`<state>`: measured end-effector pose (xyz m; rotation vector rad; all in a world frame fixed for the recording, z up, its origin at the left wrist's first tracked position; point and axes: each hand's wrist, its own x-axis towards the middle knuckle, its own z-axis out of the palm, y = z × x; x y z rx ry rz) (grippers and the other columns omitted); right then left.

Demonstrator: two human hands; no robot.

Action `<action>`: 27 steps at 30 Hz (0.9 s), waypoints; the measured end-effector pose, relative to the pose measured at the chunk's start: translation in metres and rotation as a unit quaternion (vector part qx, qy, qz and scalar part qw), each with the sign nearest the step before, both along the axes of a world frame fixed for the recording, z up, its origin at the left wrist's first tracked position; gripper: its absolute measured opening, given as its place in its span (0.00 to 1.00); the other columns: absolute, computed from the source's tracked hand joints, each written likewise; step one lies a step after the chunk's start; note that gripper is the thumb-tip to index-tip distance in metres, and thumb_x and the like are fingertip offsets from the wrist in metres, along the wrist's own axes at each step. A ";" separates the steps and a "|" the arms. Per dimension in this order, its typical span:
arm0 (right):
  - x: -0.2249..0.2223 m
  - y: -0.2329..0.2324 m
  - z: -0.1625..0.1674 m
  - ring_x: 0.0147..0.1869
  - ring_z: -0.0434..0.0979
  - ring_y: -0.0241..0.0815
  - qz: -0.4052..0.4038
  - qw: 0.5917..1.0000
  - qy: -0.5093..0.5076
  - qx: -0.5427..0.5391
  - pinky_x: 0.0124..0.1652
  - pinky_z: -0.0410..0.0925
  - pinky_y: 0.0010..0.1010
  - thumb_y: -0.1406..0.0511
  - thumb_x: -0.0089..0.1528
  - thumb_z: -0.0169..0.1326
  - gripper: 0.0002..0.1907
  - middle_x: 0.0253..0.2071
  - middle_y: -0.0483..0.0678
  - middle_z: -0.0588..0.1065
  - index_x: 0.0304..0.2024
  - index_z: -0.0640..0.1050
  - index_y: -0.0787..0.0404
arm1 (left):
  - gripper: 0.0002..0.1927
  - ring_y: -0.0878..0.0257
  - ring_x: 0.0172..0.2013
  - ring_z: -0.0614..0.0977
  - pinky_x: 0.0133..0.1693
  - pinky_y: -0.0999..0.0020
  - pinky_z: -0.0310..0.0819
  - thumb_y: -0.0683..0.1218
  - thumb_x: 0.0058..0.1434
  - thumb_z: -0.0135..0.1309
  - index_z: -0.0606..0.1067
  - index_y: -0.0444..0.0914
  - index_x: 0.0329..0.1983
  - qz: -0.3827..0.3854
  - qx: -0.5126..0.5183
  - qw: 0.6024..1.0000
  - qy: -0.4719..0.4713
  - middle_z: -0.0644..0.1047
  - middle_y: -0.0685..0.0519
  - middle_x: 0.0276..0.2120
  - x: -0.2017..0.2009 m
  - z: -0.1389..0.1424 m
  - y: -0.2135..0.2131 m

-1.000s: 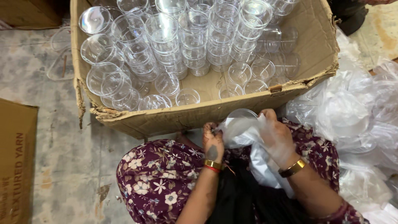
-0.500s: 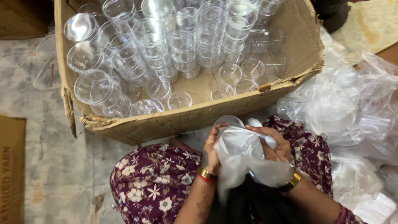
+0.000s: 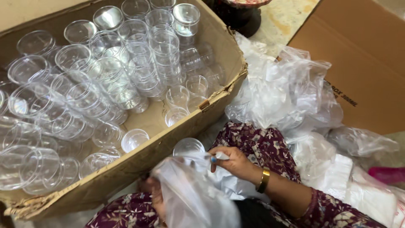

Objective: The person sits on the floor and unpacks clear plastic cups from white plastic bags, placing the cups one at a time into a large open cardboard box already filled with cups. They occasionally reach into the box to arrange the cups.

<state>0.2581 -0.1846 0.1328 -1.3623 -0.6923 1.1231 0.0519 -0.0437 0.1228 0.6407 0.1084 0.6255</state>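
A clear plastic bag (image 3: pixel 194 194) lies bunched over my lap, and both hands grip it. My right hand (image 3: pixel 234 162) pinches its top edge, close to a small clear plastic cup (image 3: pixel 188 146) that sticks up out of the bag. My left hand (image 3: pixel 154 195) holds the bag from below and is mostly hidden behind the plastic. Just beyond the cup stands a large cardboard box (image 3: pixel 168 145) filled with several clear plastic cups (image 3: pixel 105 84), some stacked, some lying loose.
A heap of crumpled clear plastic bags (image 3: pixel 291 101) lies to my right. A flattened cardboard sheet (image 3: pixel 371 63) lies at the far right. A dark round object (image 3: pixel 240 12) stands beyond the box. A pink thing (image 3: pixel 388 174) shows at the right edge.
The view has swung left and closer, so the box fills the frame. My hands have dropped lower with the bag, which now billows over my left hand.
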 end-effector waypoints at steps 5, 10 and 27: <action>0.005 -0.025 0.004 0.62 0.75 0.41 0.064 0.996 -0.025 -0.065 0.60 0.67 0.33 0.47 0.60 0.59 0.38 0.58 0.51 0.77 0.65 0.71 0.62 | 0.29 0.55 0.66 0.67 0.61 0.55 0.68 0.43 0.69 0.51 0.60 0.46 0.72 0.081 0.048 0.994 -0.063 0.65 0.50 0.69 0.001 0.038 0.007; -0.010 -0.036 0.028 0.70 0.71 0.44 0.049 0.995 -0.005 -0.082 0.66 0.64 0.36 0.41 0.54 0.61 0.51 0.67 0.53 0.72 0.69 0.66 0.63 | 0.34 0.53 0.71 0.64 0.63 0.51 0.66 0.43 0.69 0.53 0.56 0.49 0.76 0.100 0.026 0.993 -0.056 0.61 0.49 0.74 0.020 0.019 -0.007; 0.146 -0.060 0.086 0.53 0.78 0.42 -0.439 0.895 -0.082 0.001 0.51 0.74 0.35 0.57 0.67 0.59 0.22 0.51 0.48 0.77 0.59 0.75 0.62 | 0.42 0.50 0.76 0.59 0.75 0.44 0.50 0.63 0.68 0.55 0.56 0.39 0.76 0.224 0.120 0.967 -0.023 0.55 0.43 0.78 0.023 0.018 0.000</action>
